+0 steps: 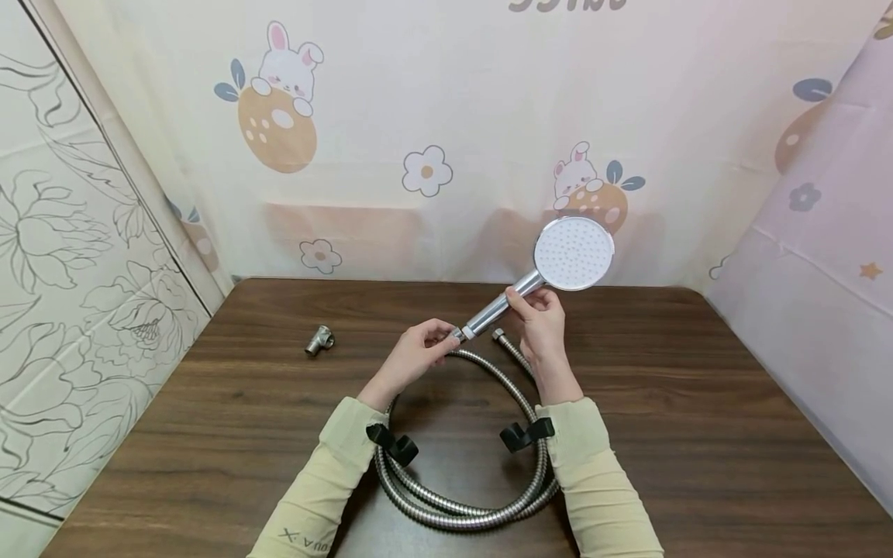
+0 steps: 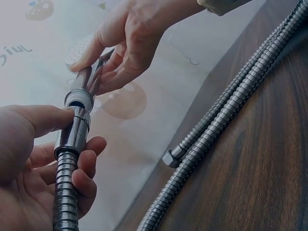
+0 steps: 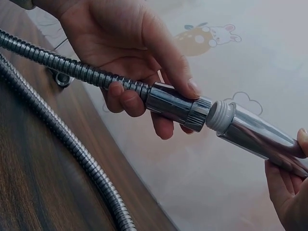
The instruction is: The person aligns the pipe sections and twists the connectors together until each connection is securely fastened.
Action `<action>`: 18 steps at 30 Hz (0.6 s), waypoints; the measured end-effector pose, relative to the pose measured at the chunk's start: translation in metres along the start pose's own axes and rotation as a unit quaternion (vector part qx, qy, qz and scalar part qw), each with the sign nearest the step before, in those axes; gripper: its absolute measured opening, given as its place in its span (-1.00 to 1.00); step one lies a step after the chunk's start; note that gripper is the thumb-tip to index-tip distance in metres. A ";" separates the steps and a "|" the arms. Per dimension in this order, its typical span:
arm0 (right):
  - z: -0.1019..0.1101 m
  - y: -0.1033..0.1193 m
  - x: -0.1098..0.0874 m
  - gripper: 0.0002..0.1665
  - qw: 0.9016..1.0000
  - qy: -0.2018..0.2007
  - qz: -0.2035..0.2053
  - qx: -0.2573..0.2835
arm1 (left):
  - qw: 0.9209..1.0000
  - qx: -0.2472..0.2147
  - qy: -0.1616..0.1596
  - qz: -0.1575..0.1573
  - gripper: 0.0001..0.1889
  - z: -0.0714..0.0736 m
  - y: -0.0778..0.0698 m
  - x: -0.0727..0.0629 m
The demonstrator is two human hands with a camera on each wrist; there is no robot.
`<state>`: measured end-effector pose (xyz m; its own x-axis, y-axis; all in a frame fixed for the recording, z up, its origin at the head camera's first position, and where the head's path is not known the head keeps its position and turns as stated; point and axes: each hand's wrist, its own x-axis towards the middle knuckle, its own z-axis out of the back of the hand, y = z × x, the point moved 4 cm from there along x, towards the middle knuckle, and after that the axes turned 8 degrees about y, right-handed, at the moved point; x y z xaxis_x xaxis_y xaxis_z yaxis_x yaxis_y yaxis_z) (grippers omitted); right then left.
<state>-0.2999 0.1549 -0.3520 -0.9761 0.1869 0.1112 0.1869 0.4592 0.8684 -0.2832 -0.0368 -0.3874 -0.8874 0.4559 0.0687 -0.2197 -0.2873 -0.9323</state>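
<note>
My right hand (image 1: 544,329) grips the chrome handle of a shower head (image 1: 574,253), its round white spray face tilted up toward the head camera. Between the thumb and fingers of my left hand (image 1: 417,353) is the chrome end nut (image 3: 168,102) of a metal shower hose (image 1: 446,521). That nut stands right at the handle's white threaded end (image 3: 220,117), roughly in line with it. White threads still show beside the nut in the right wrist view. Most of the hose lies coiled on the table below both hands.
The hose's other end, with a small hex nut (image 2: 171,159), lies near my right hand. A small metal pipe fitting (image 1: 320,341) sits on the wooden table (image 1: 698,434) to the left. Behind the table's far edge hangs a printed curtain (image 1: 488,101).
</note>
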 end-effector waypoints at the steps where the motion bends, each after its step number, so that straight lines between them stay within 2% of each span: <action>1: 0.000 0.000 0.000 -0.71 1.000 -0.002 0.000 -0.001 | 1.000 0.000 0.001 0.000 -0.73 0.000 0.000 0.000; 8: 0.001 0.001 0.000 -0.70 1.000 -0.005 0.000 -0.008 | 1.000 -0.004 -0.001 0.001 -0.69 -0.001 -0.002 0.001; 10: 0.000 0.001 0.000 -0.70 1.000 -0.007 0.000 -0.008 | 1.000 -0.003 0.001 0.000 -0.70 -0.001 -0.012 -0.004; 14: 0.000 0.001 0.000 -0.70 1.000 -0.011 0.002 -0.001 | 1.000 -0.004 -0.001 0.005 -0.69 -0.002 -0.015 -0.005; 18: -0.001 0.000 0.001 -0.69 1.000 -0.015 0.007 0.006 | 1.000 -0.008 -0.014 0.004 -0.70 -0.002 -0.007 -0.001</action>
<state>-0.3005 0.1544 -0.3512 -0.9695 0.2194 0.1094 0.2027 0.4660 0.8613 -0.2795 -0.0337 -0.3812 -0.9001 0.4298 0.0705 -0.2062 -0.2780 -0.9382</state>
